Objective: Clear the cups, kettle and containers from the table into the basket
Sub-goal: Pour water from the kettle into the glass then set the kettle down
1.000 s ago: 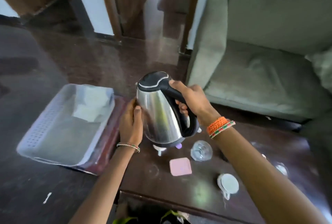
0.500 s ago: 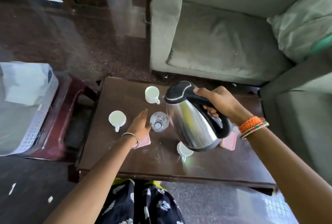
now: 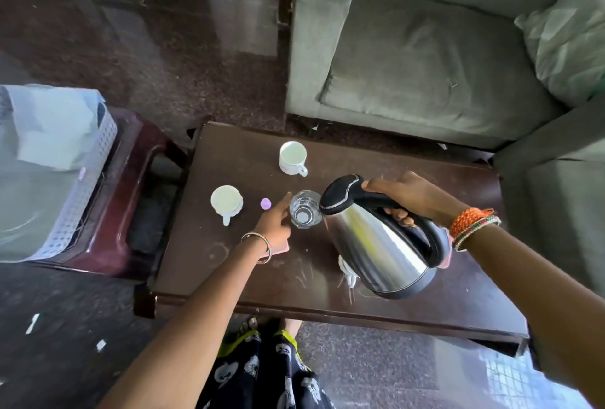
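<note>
The right hand (image 3: pixel 409 195) is closed around the black handle of the kettle (image 3: pixel 376 241) and holds it tilted in the air, above the right part of the table (image 3: pixel 235 264). The left hand (image 3: pixel 276 223) reaches over the table with fingers stretched and loose, holding nothing; its fingertips are just beside the glass (image 3: pixel 305 208), and I cannot tell if they touch it. One cup (image 3: pixel 292 158) stands at the far side, another cup (image 3: pixel 226 204) stands left of the glass, and a small purple thing (image 3: pixel 265 203) lies between that cup and the hand. The basket (image 3: pixel 49 176) sits on a dark red stool (image 3: pixel 131 199) left of the table.
</note>
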Demonstrator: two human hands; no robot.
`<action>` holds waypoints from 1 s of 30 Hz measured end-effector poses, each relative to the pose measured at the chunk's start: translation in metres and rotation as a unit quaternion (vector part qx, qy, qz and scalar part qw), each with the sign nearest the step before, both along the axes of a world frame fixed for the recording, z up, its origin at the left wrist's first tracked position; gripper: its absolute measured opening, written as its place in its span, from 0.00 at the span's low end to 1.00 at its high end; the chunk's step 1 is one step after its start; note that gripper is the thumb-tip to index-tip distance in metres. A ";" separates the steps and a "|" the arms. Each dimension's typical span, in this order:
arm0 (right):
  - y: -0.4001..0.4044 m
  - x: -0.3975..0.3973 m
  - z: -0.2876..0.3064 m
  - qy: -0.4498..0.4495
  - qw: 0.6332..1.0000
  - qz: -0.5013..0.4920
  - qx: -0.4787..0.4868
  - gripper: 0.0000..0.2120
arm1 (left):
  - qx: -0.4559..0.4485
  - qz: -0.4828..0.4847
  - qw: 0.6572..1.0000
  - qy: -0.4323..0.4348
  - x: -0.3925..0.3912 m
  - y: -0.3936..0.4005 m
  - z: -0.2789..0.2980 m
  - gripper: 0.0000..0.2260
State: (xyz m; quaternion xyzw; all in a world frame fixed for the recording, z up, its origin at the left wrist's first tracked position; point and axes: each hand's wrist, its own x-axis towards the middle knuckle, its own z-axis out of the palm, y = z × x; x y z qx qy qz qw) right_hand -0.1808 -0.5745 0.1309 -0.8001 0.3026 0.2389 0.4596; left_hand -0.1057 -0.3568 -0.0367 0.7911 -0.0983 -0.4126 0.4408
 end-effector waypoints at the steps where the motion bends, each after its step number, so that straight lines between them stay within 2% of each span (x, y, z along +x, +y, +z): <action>1: 0.003 0.003 0.000 0.009 1.000 0.004 -0.007 0.26 | 0.006 -0.010 1.000 0.012 0.000 0.002 0.000 0.35; 5: 0.014 0.013 0.001 0.032 0.999 0.005 -0.036 0.26 | 0.060 -0.081 0.995 -0.009 0.001 0.009 0.005 0.35; 9: 0.020 0.021 0.002 0.044 0.998 0.010 -0.050 0.26 | 0.084 -0.093 0.990 -0.059 0.000 0.010 0.003 0.34; 13: 0.023 0.026 -0.001 0.067 0.995 0.020 -0.066 0.25 | 0.049 -0.080 0.995 -0.035 -0.006 0.016 0.005 0.34; 20: 0.025 0.025 -0.004 0.082 0.993 0.049 -0.072 0.25 | 0.062 -0.086 0.994 -0.031 -0.003 0.017 0.003 0.37; 25: 0.022 0.025 0.001 0.077 0.993 0.040 -0.075 0.26 | 0.060 -0.084 0.994 -0.023 -0.001 0.016 0.005 0.33; 30: 0.019 0.025 0.006 0.083 0.993 0.037 -0.077 0.25 | 0.092 -0.128 0.987 -0.034 0.002 0.016 0.000 0.33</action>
